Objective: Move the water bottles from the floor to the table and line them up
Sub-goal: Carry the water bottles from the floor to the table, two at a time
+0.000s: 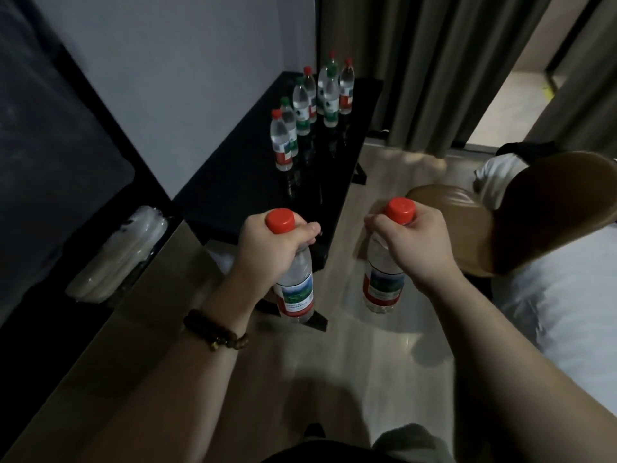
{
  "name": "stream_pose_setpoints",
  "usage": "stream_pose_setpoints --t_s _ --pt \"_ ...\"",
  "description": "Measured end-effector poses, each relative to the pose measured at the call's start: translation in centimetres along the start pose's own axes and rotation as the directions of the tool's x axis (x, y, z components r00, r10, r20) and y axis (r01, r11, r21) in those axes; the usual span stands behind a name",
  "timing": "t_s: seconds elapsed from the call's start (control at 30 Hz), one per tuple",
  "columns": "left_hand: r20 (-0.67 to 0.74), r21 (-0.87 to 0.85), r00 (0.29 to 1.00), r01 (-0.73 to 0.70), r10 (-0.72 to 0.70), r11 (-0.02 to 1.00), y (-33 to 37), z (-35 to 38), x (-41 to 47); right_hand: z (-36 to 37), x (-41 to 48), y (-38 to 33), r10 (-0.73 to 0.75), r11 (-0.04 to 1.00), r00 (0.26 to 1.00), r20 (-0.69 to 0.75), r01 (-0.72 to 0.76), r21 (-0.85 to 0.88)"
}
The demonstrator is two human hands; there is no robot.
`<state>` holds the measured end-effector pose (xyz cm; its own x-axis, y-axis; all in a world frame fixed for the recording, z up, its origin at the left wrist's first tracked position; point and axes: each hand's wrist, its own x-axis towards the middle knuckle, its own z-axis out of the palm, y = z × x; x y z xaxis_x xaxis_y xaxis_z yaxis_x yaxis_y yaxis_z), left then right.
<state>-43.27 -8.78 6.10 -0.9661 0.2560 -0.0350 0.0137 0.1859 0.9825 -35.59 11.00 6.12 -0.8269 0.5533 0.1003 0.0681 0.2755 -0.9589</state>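
My left hand (267, 243) grips the neck of a clear water bottle (295, 289) with a red cap and a red and green label. My right hand (405, 238) grips the neck of a second red-capped bottle (382, 285). Both bottles hang upright above the wooden floor, just before the near end of the black table (253, 182). Several more bottles (307, 108), with red or green caps, stand at the table's far end in two loose rows.
A brown chair (494, 222) stands to the right of the table. A bed with white sheets (567, 295) lies at the right. Grey curtains (450, 61) hang behind. A dark cabinet (50, 162) and a wrapped white bundle (117, 252) are on the left.
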Motion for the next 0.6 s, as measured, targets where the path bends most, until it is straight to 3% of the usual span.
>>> stream_pose_setpoints --t_s 0.27,0.6 --pt "-0.077 0.048 0.996 0.048 -0.045 0.998 0.4 6.8 12.4 -0.9 15.8 3.5 -0.012 0.999 0.997 0.072 0.009 0.043" --pt "-0.323 0.017 0.942 0.105 -0.094 0.994 2.0 12.9 23.5 -1.2 33.6 5.2 -0.112 0.994 0.934 0.341 0.102 0.047"
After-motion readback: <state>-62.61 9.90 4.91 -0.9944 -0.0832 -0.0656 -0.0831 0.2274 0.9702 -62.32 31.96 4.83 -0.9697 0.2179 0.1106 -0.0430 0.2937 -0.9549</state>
